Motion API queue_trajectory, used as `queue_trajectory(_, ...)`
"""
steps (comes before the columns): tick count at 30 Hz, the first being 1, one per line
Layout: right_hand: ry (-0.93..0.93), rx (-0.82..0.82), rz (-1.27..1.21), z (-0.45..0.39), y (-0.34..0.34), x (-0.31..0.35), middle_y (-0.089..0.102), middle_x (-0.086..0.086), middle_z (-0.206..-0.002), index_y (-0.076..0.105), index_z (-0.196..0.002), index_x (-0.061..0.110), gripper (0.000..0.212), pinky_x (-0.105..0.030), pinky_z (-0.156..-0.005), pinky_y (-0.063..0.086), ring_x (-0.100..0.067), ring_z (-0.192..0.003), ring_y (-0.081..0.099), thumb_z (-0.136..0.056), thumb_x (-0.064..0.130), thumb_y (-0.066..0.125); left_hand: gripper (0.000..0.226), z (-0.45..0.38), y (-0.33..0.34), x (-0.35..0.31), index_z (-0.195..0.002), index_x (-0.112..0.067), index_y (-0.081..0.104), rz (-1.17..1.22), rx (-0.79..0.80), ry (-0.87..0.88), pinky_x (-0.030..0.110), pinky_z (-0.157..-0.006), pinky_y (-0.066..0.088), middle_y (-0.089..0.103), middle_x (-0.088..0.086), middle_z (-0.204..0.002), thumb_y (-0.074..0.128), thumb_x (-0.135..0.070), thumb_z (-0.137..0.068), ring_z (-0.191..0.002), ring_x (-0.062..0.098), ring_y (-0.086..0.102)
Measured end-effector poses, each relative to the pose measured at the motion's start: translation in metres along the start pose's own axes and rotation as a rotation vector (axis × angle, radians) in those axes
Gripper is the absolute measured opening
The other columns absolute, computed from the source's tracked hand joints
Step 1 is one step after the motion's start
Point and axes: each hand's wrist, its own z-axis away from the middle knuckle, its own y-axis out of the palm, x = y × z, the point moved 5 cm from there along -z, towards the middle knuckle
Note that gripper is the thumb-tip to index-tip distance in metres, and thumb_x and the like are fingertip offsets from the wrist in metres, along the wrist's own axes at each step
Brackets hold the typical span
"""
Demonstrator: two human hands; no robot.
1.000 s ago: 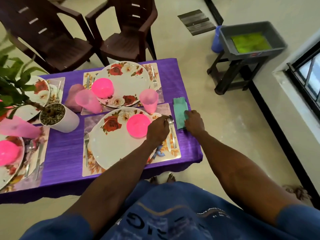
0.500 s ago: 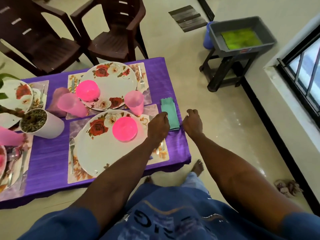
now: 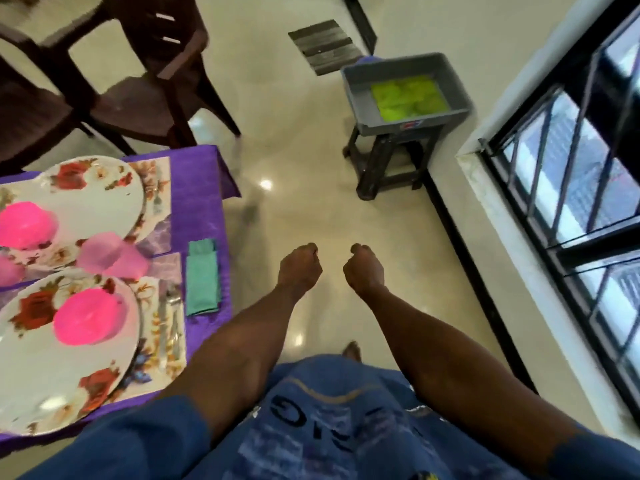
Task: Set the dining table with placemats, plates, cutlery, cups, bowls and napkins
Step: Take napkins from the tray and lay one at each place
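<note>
- A folded teal napkin (image 3: 203, 277) lies flat on the purple-clothed bench (image 3: 204, 202), just beside the floral placemat (image 3: 166, 327) and close to the bench's edge, apparently set there as the outer piece of the near place setting.
- On that placemat a rose-patterned plate (image 3: 52, 368) carries an upturned pink bowl (image 3: 86, 318); cutlery (image 3: 171, 317) lies between plate and napkin, within reach of a diner's hand.
- A pink cup (image 3: 112, 258) stands between this setting and the far plate (image 3: 90, 195), which holds a second pink bowl (image 3: 26, 225).
- The left hand (image 3: 299, 268) and right hand (image 3: 363, 270) hang over the bare floor, clear of the bench and near each other but not touching; both are loosely curled with knuckles up and hold nothing.
- Both forearms reach forward from blue sleeves, pointing toward a grey tub (image 3: 405, 91) of green items on a dark stool (image 3: 388, 161), possibly the next source of supplies.
- Two dark chairs (image 3: 145, 81) stand beyond the bench.
</note>
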Motion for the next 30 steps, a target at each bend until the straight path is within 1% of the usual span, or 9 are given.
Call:
queue_trajectory(6, 0.098, -0.009, -0.04, -0.047, -0.045, -0.057, 0.059, -0.012, -0.124, 0.056, -0.123, 0.007, 0.034, -0.034, -0.085, 0.049, -0.032, -0.106, 0.061, -0.09, 0.006, 0.044, 0.027, -0.055, 0.047, -0.065, -0.118, -0.009, 0.059, -0.071, 0.173, 0.07, 0.037, -0.088, 0.046, 0.062, 0.013, -0.119, 0.047, -0.016, -0.095, -0.108, 0.035, 0.06)
queue_trajectory(11, 0.126, -0.011, -0.068, -0.105, -0.073, -0.076, 0.06, -0.013, -0.122, 0.058, -0.119, 0.008, 0.032, -0.035, -0.084, 0.05, -0.033, -0.105, 0.061, -0.09, 0.009, 0.046, 0.03, -0.123, 0.053, -0.101, -0.121, -0.009, 0.059, -0.121, 0.179, 0.129, 0.038, -0.092, 0.044, 0.06, 0.014, -0.12, 0.05, -0.016, -0.094, -0.108, 0.036, 0.059)
queue_trajectory(14, 0.143, -0.028, -0.081, -0.158, -0.093, -0.08, 0.062, -0.013, -0.116, 0.061, -0.112, 0.008, 0.027, -0.034, -0.077, 0.051, -0.032, -0.1, 0.062, -0.088, 0.009, 0.049, 0.031, -0.179, 0.053, -0.114, -0.121, -0.009, 0.059, -0.121, 0.191, 0.12, 0.039, -0.092, 0.045, 0.06, 0.014, -0.12, 0.052, -0.016, -0.092, -0.108, 0.037, 0.059)
queue_trajectory(16, 0.16, -0.044, -0.084, -0.203, -0.111, -0.078, 0.064, -0.012, -0.112, 0.063, -0.106, 0.009, 0.022, -0.029, -0.068, 0.045, -0.03, -0.095, 0.062, -0.088, 0.009, 0.051, 0.033, -0.227, 0.051, -0.123, -0.122, -0.009, 0.058, -0.126, 0.228, 0.14, 0.039, -0.093, 0.045, 0.059, 0.014, -0.121, 0.053, -0.015, -0.09, -0.11, 0.036, 0.059)
queue_trajectory(20, 0.227, -0.045, -0.14, -0.286, -0.146, -0.061, 0.065, -0.011, -0.106, 0.063, -0.101, 0.008, 0.019, -0.027, -0.065, 0.04, -0.027, -0.086, 0.059, -0.086, 0.008, 0.052, 0.033, -0.328, 0.023, -0.148, -0.124, -0.01, 0.057, -0.15, 0.248, 0.168, 0.037, -0.092, 0.046, 0.057, 0.011, -0.124, 0.051, -0.017, -0.092, -0.112, 0.034, 0.057)
queue_trajectory(22, 0.243, -0.046, -0.191, -0.325, -0.161, -0.049, 0.066, -0.013, -0.102, 0.062, -0.095, 0.008, 0.016, -0.029, -0.063, 0.043, -0.029, -0.082, 0.06, -0.083, 0.007, 0.052, 0.031, -0.377, 0.005, -0.159, -0.123, -0.011, 0.057, -0.152, 0.252, 0.16, 0.037, -0.092, 0.046, 0.057, 0.01, -0.124, 0.049, -0.019, -0.093, -0.113, 0.033, 0.057)
queue_trajectory(26, 0.221, -0.057, -0.284, -0.394, -0.193, -0.027, 0.067, -0.023, -0.107, 0.066, -0.1, -0.002, 0.022, -0.036, -0.073, 0.046, -0.039, -0.1, 0.062, -0.085, 0.002, 0.051, 0.032, -0.457, -0.016, -0.179, -0.124, -0.01, 0.056, -0.184, 0.258, 0.199, 0.037, -0.093, 0.045, 0.056, 0.013, -0.125, 0.05, -0.018, -0.093, -0.115, 0.034, 0.056)
queue_trajectory(28, 0.257, -0.041, -0.308, -0.432, -0.204, -0.028, 0.067, -0.023, -0.104, 0.066, -0.096, -0.004, 0.019, -0.032, -0.068, 0.041, -0.039, -0.1, 0.062, -0.083, 0.0, 0.051, 0.035, -0.493, -0.018, -0.191, -0.127, -0.011, 0.056, -0.202, 0.284, 0.191, 0.038, -0.096, 0.044, 0.056, 0.012, -0.128, 0.05, -0.019, -0.094, -0.117, 0.033, 0.055)
queue_trajectory(30, 0.307, -0.038, -0.348, -0.47, -0.212, -0.036, 0.066, -0.023, -0.105, 0.064, -0.095, -0.003, 0.018, -0.028, -0.068, 0.037, -0.038, -0.101, 0.062, -0.082, 0.0, 0.051, 0.037, -0.528, -0.017, -0.204, -0.129, -0.012, 0.055, -0.224, 0.323, 0.178, 0.037, -0.097, 0.044, 0.055, 0.012, -0.13, 0.05, -0.018, -0.093, -0.119, 0.032, 0.054)
